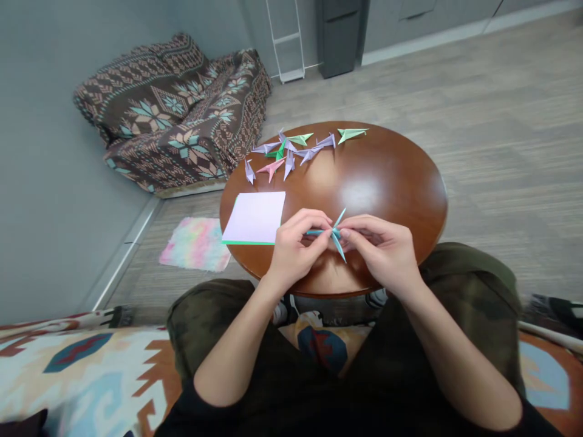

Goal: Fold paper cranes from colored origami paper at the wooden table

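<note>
Head view: my left hand [296, 250] and right hand [381, 255] pinch the blue paper crane [336, 235] close at its centre, holding it steady.

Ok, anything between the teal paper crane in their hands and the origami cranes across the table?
Nothing visible. Only the round brown wooden table lies between the teal paper crane and the lilac, green and pink origami cranes; the flat lilac paper sheet sits off to the left.
</note>
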